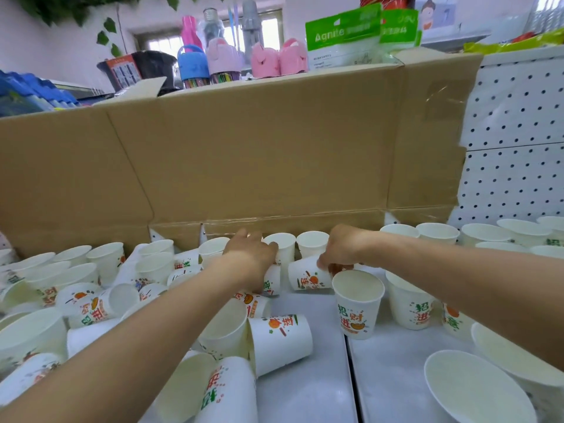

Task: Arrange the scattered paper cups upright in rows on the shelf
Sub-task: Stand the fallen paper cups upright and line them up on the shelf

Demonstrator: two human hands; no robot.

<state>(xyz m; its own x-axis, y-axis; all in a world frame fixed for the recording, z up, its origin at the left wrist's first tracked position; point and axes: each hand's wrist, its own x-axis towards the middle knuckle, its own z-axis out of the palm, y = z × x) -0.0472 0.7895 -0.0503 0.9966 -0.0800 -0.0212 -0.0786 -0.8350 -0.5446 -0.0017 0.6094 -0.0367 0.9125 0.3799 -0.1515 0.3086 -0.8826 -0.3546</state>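
A tall brown cardboard wall (274, 148) stands along the back of the white shelf (396, 377), with a white perforated metal panel (512, 132) to its right. Above the cardboard sit green-and-white packets (345, 35) and pink and blue plastic containers (265, 59).

White paper cups printed with orange and green characters cover much of the shelf. On the left they lie in a tumbled heap (91, 285), many of them on their sides or leaning on each other. On the right they stand upright, among them a near printed cup (357, 303), with more behind it towards the panel. A short upright row (312, 242) stands against the foot of the cardboard.

Both bare forearms reach in towards the middle of the shelf. The left hand (250, 257) has its fingers curled down over a half-hidden cup (271, 282), gripping it just beside the upright row. The right hand (341, 248) has its fingertips bunched and pinches the right end of a tipped cup (308, 276), which lies on its side between the two hands.
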